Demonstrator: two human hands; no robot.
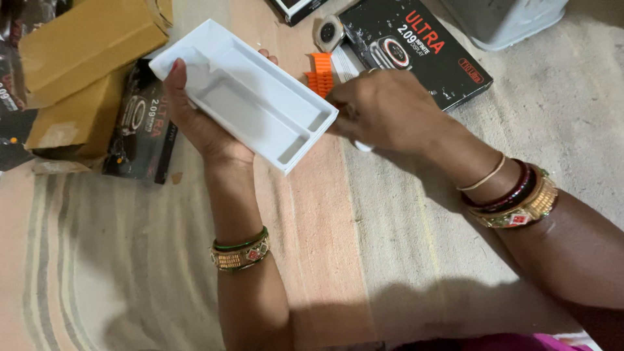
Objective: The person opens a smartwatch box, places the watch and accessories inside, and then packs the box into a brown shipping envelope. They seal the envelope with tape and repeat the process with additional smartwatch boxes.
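Note:
My left hand [198,120] holds a long white plastic tray insert [250,94] from below, thumb on its far left end; its moulded compartments look empty. My right hand [383,110] is at the tray's right end, fingers curled around a small white piece that shows under the palm. Just beyond the hands lies a smartwatch [329,32] with an orange strap [320,71], resting on the striped mat [325,247]. Both wrists wear bangles.
A black watch box [429,58] lies at the top right, beside a grey container [507,19]. Another black box [144,127] and brown cardboard cartons [84,45] sit at the left. A further dark box peeks in at the top edge.

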